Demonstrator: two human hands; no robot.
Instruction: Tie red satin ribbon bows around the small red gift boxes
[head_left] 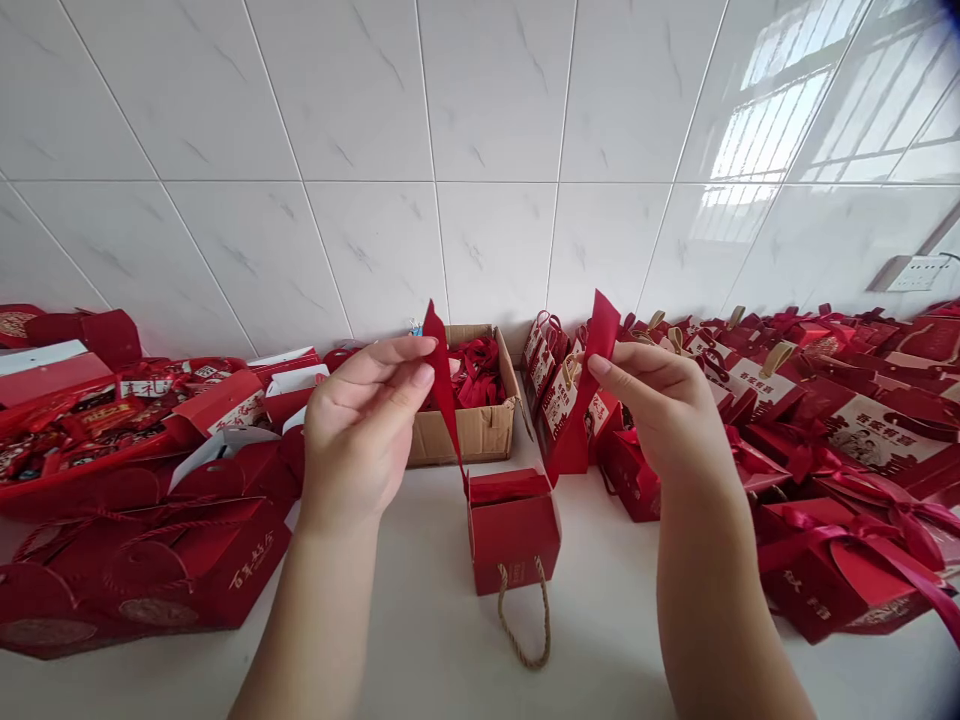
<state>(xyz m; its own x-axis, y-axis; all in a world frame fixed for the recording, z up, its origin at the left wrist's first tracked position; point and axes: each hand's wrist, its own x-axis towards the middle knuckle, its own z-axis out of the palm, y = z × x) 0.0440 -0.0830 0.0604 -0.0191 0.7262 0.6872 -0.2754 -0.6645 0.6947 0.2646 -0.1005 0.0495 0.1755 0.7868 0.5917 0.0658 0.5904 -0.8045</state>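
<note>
A small red gift box (516, 535) stands on the white tabletop between my forearms, its rope handle hanging down the near side. A dark red ribbon (448, 400) rises from the box in two ends. My left hand (367, 415) pinches the left end between thumb and fingertips. The other end is pinched by my right hand (656, 395), with its tip sticking up above the fingers. Both ends are held up and apart, above the box. How the ribbon runs at the box top is partly hidden.
Behind the box, a cardboard carton (461, 435) holds more red ribbons against the tiled wall (495, 240). Larger red boxes (225, 570) and a red tray of wrapped sweets (97, 425) crowd the left. Many ribbon-tied boxes (832, 580) and gift bags fill the right.
</note>
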